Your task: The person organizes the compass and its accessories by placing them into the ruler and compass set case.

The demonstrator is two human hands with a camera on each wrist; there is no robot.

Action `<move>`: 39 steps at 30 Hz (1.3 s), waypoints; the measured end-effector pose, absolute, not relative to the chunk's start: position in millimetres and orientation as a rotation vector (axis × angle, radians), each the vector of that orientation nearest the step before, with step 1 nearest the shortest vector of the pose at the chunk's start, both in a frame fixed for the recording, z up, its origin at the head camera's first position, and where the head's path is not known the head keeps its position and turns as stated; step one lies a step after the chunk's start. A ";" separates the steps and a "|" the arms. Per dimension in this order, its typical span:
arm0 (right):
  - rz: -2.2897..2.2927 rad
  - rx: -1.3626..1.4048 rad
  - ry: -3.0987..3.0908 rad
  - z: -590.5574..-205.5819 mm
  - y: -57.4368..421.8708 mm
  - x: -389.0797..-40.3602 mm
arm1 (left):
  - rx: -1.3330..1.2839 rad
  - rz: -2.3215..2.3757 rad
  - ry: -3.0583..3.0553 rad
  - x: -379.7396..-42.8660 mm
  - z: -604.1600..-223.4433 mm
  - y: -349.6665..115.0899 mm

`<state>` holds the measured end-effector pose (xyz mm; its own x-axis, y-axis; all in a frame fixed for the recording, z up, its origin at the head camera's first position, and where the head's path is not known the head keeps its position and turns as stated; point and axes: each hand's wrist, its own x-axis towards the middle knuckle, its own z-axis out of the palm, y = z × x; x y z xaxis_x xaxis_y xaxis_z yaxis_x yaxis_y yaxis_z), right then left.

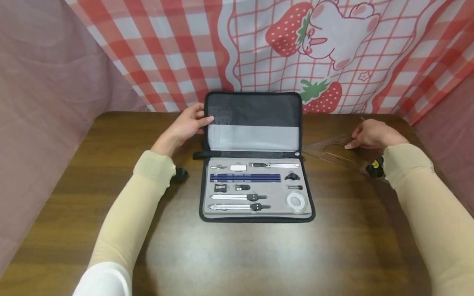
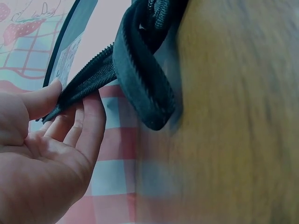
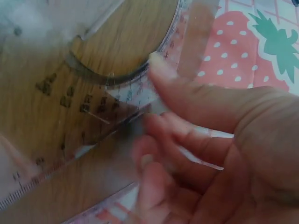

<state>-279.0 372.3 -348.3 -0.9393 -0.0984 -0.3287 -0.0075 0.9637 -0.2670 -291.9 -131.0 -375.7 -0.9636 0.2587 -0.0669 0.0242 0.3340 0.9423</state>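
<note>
A black zippered drawing-instrument case (image 1: 253, 109) lies unfolded in the middle of the table, its lid raised against the cloth. My left hand (image 1: 187, 123) holds the lid's left edge, thumb on the inside and fingers behind the zipper edge (image 2: 86, 86). On the right, my right hand (image 1: 374, 133) pinches a clear set square (image 3: 70, 107) with a curved cutout and printed scale, thumb on its upper face. The set square looks tilted; a second clear edge shows below it in the right wrist view.
The case tray holds two dark blue pencils (image 1: 245, 178), compasses (image 1: 237, 206), a sharpener (image 1: 220, 188), an eraser (image 1: 238, 167) and a white ring-shaped roll (image 1: 296, 201). A checked strawberry cloth (image 1: 177, 49) hangs behind the brown wooden table (image 1: 259, 259).
</note>
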 end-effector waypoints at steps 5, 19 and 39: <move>-0.340 -0.172 2.822 -353.2 368.9 -286.5 | 0.274 1.699 2.370 -292.2 -376.4 -131.3; -0.371 -0.142 2.795 -354.4 372.9 -298.3 | 0.277 1.708 2.362 -295.8 -375.7 -128.8; -0.604 0.067 2.703 -356.7 369.9 -296.0 | 0.228 1.709 2.359 -294.9 -377.5 -132.0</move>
